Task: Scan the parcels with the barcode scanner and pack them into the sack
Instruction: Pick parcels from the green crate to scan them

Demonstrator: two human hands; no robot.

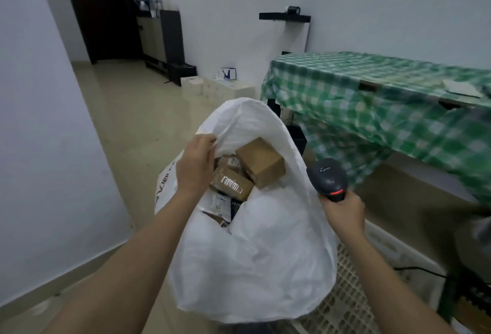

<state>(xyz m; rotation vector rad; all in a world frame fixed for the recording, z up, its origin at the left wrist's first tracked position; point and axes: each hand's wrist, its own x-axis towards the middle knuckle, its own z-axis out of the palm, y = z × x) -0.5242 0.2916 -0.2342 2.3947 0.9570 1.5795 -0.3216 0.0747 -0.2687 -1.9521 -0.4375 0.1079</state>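
A white woven sack [255, 254] stands open in front of me on the floor. Inside lie several parcels: a plain brown carton [261, 162] on top, a taped brown box with a barcode label [232, 183] beside it, and flat white packets [219, 204] lower down. My left hand [196, 163] pinches the sack's left rim and holds the mouth open. My right hand [342, 212] grips a dark grey barcode scanner [328, 179] with a red band, just right of the sack, its head pointing up and away.
A table under a green checked cloth [385, 99] stands at the right, with a flat white item [462, 88] on it. A white slatted plastic crate [353, 293] sits under the sack's right side. Pale boxes [212, 89] line the far wall. Tiled floor [132, 126] stretches left.
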